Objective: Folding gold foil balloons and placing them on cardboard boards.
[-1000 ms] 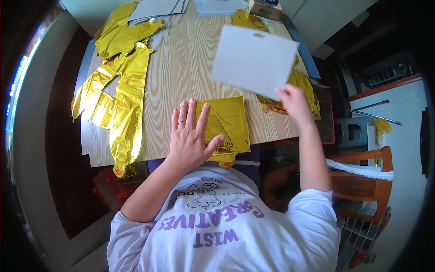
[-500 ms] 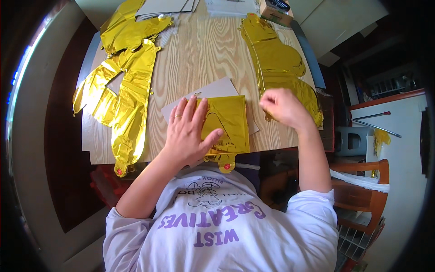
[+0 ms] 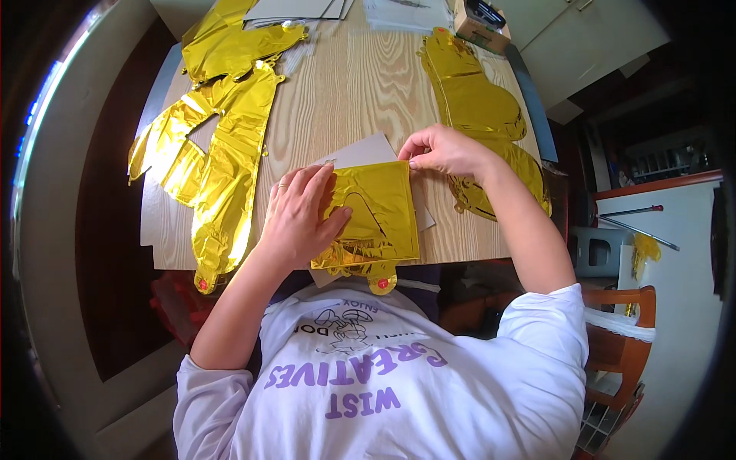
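A gold foil balloon [image 3: 376, 218], folded into a flat square, lies at the table's near edge. Its tab with a red dot hangs past that edge. My left hand [image 3: 297, 211] rests flat on the square's left part, fingers stretched out. At the far right corner, thumb and forefinger of my right hand [image 3: 448, 152] pinch the foil's edge. Beneath the square a pale grey card [image 3: 366, 147] sticks out at an angle, mostly covered. Left of my hands lie flat, uninflated gold foil balloons [image 3: 230, 161]. Another gold foil balloon [image 3: 479, 103] lies to the right, partly behind my right forearm.
Grey boards [image 3: 295, 9] are stacked at the table's far side, beside clear plastic bags [image 3: 406, 15]. A small cardboard box [image 3: 481, 32] holding a dark object stands at the far right. Beyond the table's right side are a grey stool [image 3: 592, 249] and a wooden chair [image 3: 640, 307].
My right hand has moved left from beside the right-hand balloon to the folded foil's far right corner and pinches it. My left hand has slid slightly left and nearer.
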`<state>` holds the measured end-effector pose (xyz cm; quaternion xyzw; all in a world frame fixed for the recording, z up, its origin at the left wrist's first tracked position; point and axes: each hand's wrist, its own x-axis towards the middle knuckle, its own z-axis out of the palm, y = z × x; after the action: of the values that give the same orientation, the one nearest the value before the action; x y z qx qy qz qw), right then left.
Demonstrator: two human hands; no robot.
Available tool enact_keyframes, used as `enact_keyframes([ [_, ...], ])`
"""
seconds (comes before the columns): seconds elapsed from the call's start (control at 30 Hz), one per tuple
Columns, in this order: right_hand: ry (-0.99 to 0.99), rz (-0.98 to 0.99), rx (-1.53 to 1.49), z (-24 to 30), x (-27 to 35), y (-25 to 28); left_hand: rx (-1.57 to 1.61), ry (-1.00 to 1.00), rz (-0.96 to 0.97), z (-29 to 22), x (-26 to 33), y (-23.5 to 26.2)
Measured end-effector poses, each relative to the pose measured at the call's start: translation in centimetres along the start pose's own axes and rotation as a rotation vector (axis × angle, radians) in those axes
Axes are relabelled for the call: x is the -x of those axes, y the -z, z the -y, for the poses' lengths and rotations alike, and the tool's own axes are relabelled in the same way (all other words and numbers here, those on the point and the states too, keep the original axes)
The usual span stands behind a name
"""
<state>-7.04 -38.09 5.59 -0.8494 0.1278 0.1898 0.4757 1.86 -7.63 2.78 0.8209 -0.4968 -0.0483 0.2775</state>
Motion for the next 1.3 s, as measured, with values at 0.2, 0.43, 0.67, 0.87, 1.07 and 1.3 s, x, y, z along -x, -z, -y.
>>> enact_keyframes([
  [0.2, -0.072, 0.048, -0.138, 0.1, -0.5, -0.2, 0.002, -0.008, -0.018, 0.2, -0.1, 0.3],
  [0.43, -0.321, 0.056, -0.339, 1.4, -1.8, -0.8, -0.001, 0.067, 0.016, 0.7, -0.5, 1.3],
  [0.67, -0.343, 0.058, -0.367, 2.0, -3.6, 0.3, -0.048, 0.050, 0.009, 0.8, -0.2, 1.3],
  [0.87, -0.226, -0.010, -0.261, 2.2, -3.5, 0.1, -0.066, 0.021, -0.062, 1.1, 0.1, 0.7],
  [1.07, -0.132, -0.091, -0.214, 2.0, -4.2, -1.0, -0.065, 0.010, -0.081, 1.2, 0.1, 0.5],
  [1.3, -0.104, -0.125, -0.112, 1.6, -5.0, -1.4, -0.030, 0.045, -0.124, 1.7, 1.1, 0.4],
])
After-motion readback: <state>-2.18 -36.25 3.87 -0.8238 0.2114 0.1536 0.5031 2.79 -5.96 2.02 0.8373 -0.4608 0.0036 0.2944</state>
